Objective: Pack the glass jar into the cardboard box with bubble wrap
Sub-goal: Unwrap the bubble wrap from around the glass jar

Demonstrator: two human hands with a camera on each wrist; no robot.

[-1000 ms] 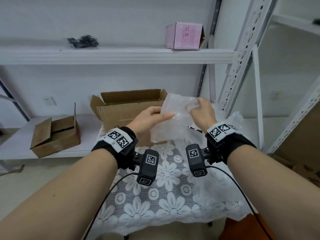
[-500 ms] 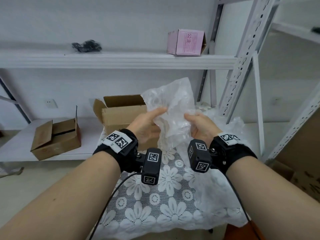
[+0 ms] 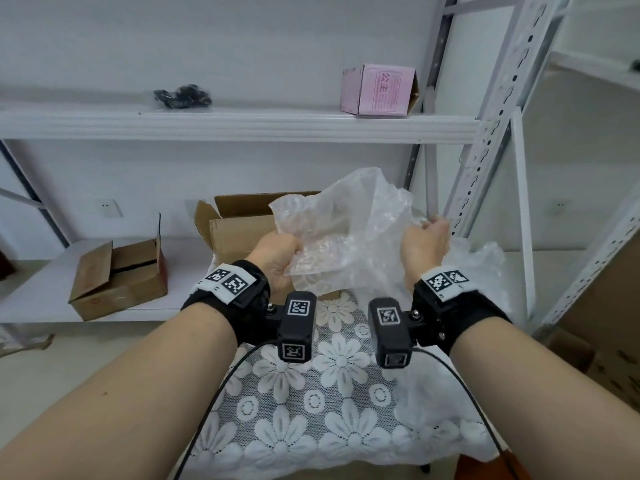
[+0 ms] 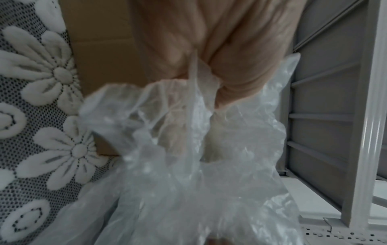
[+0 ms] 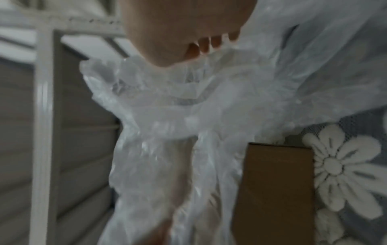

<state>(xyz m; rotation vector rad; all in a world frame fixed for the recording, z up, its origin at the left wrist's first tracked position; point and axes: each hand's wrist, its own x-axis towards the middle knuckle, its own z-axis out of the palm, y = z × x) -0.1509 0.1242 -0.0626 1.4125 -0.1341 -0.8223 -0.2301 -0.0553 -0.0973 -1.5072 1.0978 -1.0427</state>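
A crumpled sheet of clear bubble wrap (image 3: 349, 233) is stretched in the air between both hands, above the lace-covered table (image 3: 311, 403). My left hand (image 3: 280, 258) grips its lower left edge, fingers curled round the plastic (image 4: 188, 132). My right hand (image 3: 424, 242) grips the right edge, and the wrap (image 5: 188, 116) bunches below its fingers. Behind the sheet stands the open cardboard box (image 3: 239, 223), flaps up, partly hidden by the wrap. More bubble wrap (image 3: 485, 268) lies on the table at the right. No glass jar shows in any view.
A second brown box (image 3: 117, 278) sits on the low white shelf at the left. A pink box (image 3: 377, 90) and a black bundle (image 3: 181, 95) rest on the upper shelf. Perforated white rack posts (image 3: 485, 133) stand close at the right.
The hands have drawn apart, the right one moving rightward, and the bubble wrap has spread wider between them. The left hand has dropped slightly toward its lower corner.
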